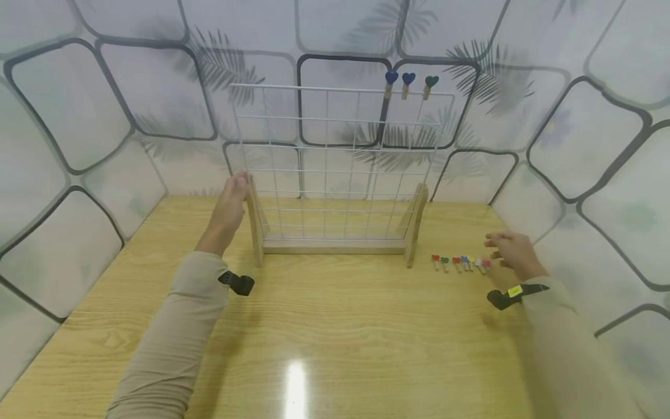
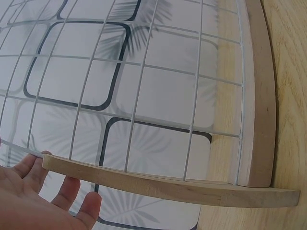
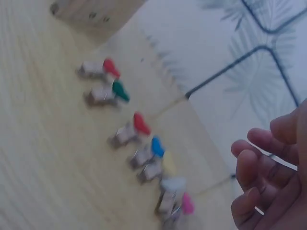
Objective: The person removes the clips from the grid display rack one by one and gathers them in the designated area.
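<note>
A white wire grid rack [image 1: 326,170] stands upright in wooden side posts. My left hand [image 1: 228,203] holds the top end of the rack's left post [image 2: 158,184]; some of its fingertips pass behind the wood. On the rack's top wire, toward the right, are clipped two blue heart clothespins [image 1: 408,85] and one green heart clothespin [image 1: 430,87]. My right hand [image 1: 515,253] hovers empty beside a row of small heart clothespins [image 3: 127,133] on the table, its fingers loosely bent. Red, green, blue, yellow, white and pink hearts show there, the last ones lying close together.
The rack's right post [image 1: 416,224] stands left of the clothespin row. Behind and along the right side, a patterned wall [image 1: 576,145] borders the wooden table [image 1: 335,314]. Light reflects off the table near its front.
</note>
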`<state>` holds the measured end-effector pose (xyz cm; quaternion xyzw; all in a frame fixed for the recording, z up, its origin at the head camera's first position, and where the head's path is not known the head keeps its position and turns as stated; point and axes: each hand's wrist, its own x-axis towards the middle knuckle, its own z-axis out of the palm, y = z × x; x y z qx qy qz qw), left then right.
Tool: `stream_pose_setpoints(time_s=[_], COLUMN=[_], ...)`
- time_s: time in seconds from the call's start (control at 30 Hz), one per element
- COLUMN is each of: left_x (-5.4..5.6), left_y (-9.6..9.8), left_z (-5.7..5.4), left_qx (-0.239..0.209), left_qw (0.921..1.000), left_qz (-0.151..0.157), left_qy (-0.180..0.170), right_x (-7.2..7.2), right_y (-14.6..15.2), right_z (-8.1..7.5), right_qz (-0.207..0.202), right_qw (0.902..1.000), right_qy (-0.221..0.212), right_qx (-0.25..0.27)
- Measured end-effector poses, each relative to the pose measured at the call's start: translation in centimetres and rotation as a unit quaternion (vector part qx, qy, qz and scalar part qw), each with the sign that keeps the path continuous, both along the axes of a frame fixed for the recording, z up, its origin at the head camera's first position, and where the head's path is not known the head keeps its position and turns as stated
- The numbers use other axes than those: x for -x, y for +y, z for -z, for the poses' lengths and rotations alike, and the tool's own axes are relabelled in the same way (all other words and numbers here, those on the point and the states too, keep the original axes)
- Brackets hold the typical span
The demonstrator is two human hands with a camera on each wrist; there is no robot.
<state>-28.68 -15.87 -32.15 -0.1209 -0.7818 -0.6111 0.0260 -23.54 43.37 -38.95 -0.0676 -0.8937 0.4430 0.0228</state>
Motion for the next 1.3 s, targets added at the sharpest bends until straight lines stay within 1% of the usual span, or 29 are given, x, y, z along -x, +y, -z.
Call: stream_pose_setpoints(time_s=[0.13,0.23,0.4,0.5,0.6,0.7,0.77,0.9,1.03,1.13,1.23,1.3], left_x=[-0.1,-0.2,-0.4,-0.3,-0.3,-0.3,-0.3,-0.4,-0.5,-0.5,-0.3,-0.1], left_y=[0.0,0.0,0.1,0.1,0.1,0.1,0.1,0.1,0.1,0.0,-0.1,-0.1], left_z=[-0.1,-0.1,-0.2,-0.2,-0.2,-0.2,-0.2,-0.3,-0.3,-0.3,-0.2,-0.3], left_qx=[-0.001,0.001,0.002,0.003,0.004,0.004,0.003,-0.001,0.002,0.003,0.000,-0.002], left_qw=[1.0000,1.0000,1.0000,1.0000,0.9999,0.9999,1.0000,1.0000,1.0000,1.0000,1.0000,1.0000], left_qz=[0.001,0.001,-0.003,-0.006,-0.008,-0.008,-0.007,-0.005,-0.001,0.002,0.004,0.005], left_qy=[0.000,0.001,0.003,0.005,0.005,0.006,0.006,0.007,0.005,0.001,-0.003,-0.006], right_x=[0.4,0.7,1.3,1.7,1.9,2.1,2.2,2.4,2.6,2.8,3.2,3.5], right_y=[-1.8,-3.3,-6.2,-8.2,-10.2,-12.0,-13.1,-15.1,-17.0,-18.4,-19.8,-20.6], right_z=[-2.5,-4.4,-7.6,-9.8,-12.2,-14.4,-15.6,-17.9,-19.9,-21.2,-22.6,-23.5], right_qz=[-0.017,-0.028,-0.051,-0.065,-0.090,-0.117,-0.138,-0.168,-0.180,-0.181,-0.179,-0.175], right_qw=[0.9971,0.9904,0.9811,0.9750,0.9648,0.9559,0.9470,0.9285,0.9097,0.8970,0.8896,0.8905], right_qy=[0.044,0.082,0.137,0.160,0.178,0.190,0.192,0.197,0.216,0.230,0.244,0.254], right_qx=[0.059,0.108,0.127,0.140,0.171,0.191,0.217,0.266,0.305,0.331,0.342,0.335])
